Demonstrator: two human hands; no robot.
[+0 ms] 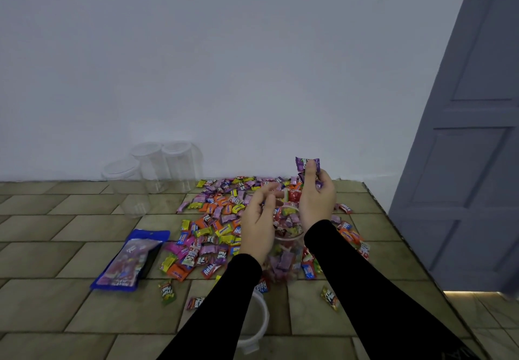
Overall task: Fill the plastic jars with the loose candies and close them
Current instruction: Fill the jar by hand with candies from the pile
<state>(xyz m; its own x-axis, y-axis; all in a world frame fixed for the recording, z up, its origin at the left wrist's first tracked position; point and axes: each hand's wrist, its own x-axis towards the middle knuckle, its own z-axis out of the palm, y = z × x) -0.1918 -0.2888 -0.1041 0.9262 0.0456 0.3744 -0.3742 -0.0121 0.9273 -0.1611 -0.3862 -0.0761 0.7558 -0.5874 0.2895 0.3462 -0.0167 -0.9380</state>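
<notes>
A clear plastic jar point(286, 250) stands on the tiled floor between my forearms, open and partly filled with wrapped candies. My right hand point(316, 199) is raised above its mouth and grips several candies, a purple wrapper point(302, 163) sticking up past the fingers. My left hand point(259, 219) hovers over the jar's left rim with relaxed fingers and nothing in it. Loose candies point(224, 213) in many colours lie spread across the floor behind and around the jar. A clear lid point(257, 320) lies near me, partly under my left sleeve.
Three clear jars point(157, 168) stand by the white wall at the back left. A blue candy bag point(132, 258) lies flat to the left. A grey door point(471, 135) stands at the right beyond the floor's edge.
</notes>
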